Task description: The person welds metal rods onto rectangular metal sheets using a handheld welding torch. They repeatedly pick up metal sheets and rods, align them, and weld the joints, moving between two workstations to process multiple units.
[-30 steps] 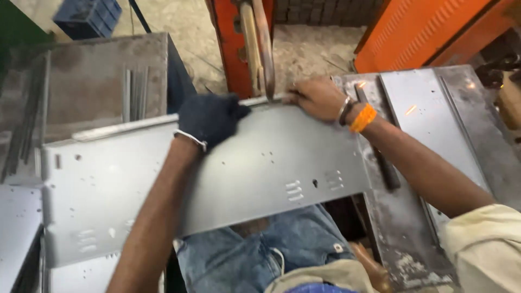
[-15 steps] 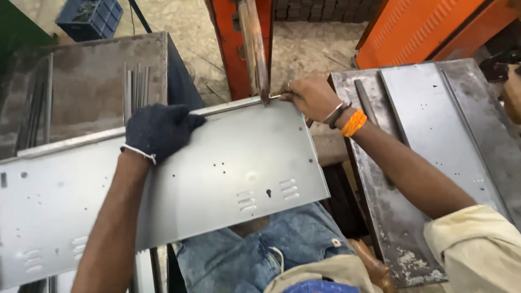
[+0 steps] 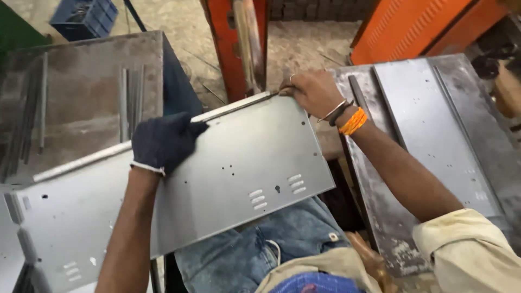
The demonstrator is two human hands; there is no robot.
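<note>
From the head view, a long grey sheet-metal panel (image 3: pixel 228 173) lies slanted across the person's lap, its far edge folded up into a narrow lip and its face punched with small holes and short louvre slots. It runs from the lower left corner up toward the orange machine post (image 3: pixel 239 49) at the top centre.

The left hand (image 3: pixel 163 142), in a dark knitted glove, lies palm down on the panel near its upper edge, fingers spread flat and curling over the lip; its grip is loose, pressing rather than clasping. The right hand (image 3: pixel 313 92), bare, with metal bangles and an orange thread band at the wrist, closes its grip on the panel's upper right corner, fingers pinched round the lip just beside the post.

To the left stands a worn grey desk (image 3: pixel 70 119) carrying a few thin metal strips (image 3: pixel 126 100). To the right, another flat grey panel (image 3: pixel 429 125) rests on a rusty steel desk (image 3: pixel 374 217). A blue plastic crate (image 3: pixel 84 16) sits on the floor at the top left, and an orange cabinet (image 3: pixel 412 27) shows at the top right. Blue jeans (image 3: pixel 266 244) show beneath the panel.
</note>
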